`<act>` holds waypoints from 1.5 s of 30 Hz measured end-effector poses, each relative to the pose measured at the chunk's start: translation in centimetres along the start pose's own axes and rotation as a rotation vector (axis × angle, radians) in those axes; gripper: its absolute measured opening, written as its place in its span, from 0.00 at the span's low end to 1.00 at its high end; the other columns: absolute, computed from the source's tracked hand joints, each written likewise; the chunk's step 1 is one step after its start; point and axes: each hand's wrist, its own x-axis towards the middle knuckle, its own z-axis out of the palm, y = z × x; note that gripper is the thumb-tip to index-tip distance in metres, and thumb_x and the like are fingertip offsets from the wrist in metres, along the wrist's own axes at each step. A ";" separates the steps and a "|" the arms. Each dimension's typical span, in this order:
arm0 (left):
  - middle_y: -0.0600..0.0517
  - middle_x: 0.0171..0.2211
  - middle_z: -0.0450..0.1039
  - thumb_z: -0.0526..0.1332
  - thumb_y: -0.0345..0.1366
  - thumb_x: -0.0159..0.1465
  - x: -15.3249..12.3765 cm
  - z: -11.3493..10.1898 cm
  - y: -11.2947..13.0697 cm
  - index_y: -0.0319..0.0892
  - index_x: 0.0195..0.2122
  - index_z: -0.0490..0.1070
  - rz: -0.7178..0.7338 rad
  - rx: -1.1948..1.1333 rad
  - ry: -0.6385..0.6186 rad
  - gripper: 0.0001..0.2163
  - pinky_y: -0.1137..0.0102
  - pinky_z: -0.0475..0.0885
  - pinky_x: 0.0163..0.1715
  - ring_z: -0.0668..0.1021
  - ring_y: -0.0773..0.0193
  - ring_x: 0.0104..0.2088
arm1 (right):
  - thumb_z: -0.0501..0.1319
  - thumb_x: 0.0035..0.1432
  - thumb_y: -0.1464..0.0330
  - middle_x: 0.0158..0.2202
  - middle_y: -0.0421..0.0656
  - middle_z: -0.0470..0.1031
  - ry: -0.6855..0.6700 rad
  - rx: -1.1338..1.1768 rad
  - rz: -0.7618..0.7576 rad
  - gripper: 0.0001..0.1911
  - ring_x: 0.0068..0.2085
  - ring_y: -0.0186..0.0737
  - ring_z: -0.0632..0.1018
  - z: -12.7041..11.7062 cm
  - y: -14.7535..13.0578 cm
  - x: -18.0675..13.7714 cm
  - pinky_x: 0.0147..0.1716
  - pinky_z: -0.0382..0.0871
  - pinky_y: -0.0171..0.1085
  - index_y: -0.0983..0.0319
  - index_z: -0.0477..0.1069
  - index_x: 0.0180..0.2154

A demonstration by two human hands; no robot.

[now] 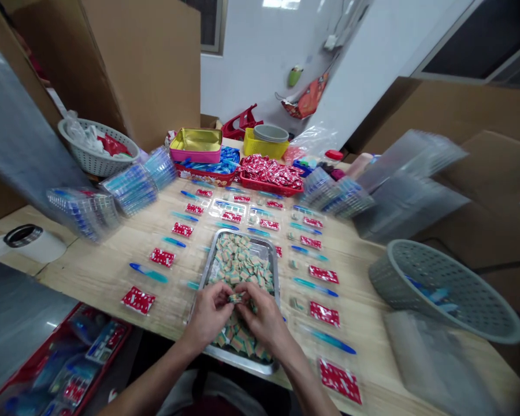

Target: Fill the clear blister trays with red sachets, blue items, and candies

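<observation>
My left hand (pixel 208 315) and my right hand (pixel 260 316) meet over a metal tray (pixel 276 283), fingertips pinched together. Between them is a small tan-and-teal striped piece (pixel 236 297); whether it is one or a few stacked, I cannot tell. Many loose striped squares (pixel 238 254) of the same look fill the tray below my fingers. On both sides of the tray lie clear plastic packs in rows, with blue pens (pixel 147 271) and red patterned packets (pixel 138 300). Some packs on the right also hold a small striped square (pixel 297 303).
Behind the rows stand a red tray of red packets (pixel 272 173) and a pink tin (pixel 195 155) beside blue pens. A grey basket (pixel 446 289) sits at right, another basket (pixel 99 164) at back left. Stacked clear trays (pixel 130 188) and a white cup (pixel 37 242) are at left.
</observation>
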 end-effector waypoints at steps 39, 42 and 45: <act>0.53 0.27 0.70 0.55 0.26 0.53 0.3 0.1 -0.1 0.41 0.30 0.70 0.056 0.341 -0.020 0.07 0.73 0.64 0.27 0.71 0.66 0.27 | 0.54 0.56 0.78 0.35 0.44 0.76 0.096 -0.150 -0.075 0.12 0.38 0.42 0.75 0.5 -0.3 -0.9 0.39 0.68 0.39 0.60 0.71 0.38; 0.53 0.28 0.72 0.55 0.25 0.52 0.3 -0.1 0.5 0.41 0.35 0.70 0.041 0.244 -0.034 0.11 0.73 0.65 0.27 0.72 0.67 0.26 | 0.55 0.57 0.77 0.37 0.44 0.77 0.036 -0.175 -0.161 0.10 0.39 0.42 0.75 -0.5 -0.8 0.0 0.41 0.66 0.41 0.60 0.71 0.38; 0.55 0.27 0.72 0.55 0.23 0.50 0.4 -0.4 0.7 0.41 0.40 0.69 0.010 0.132 -0.054 0.16 0.74 0.65 0.25 0.71 0.69 0.24 | 0.54 0.59 0.77 0.36 0.43 0.77 -0.108 -0.216 -0.219 0.10 0.38 0.41 0.75 -1.3 -1.5 1.0 0.41 0.65 0.40 0.59 0.71 0.37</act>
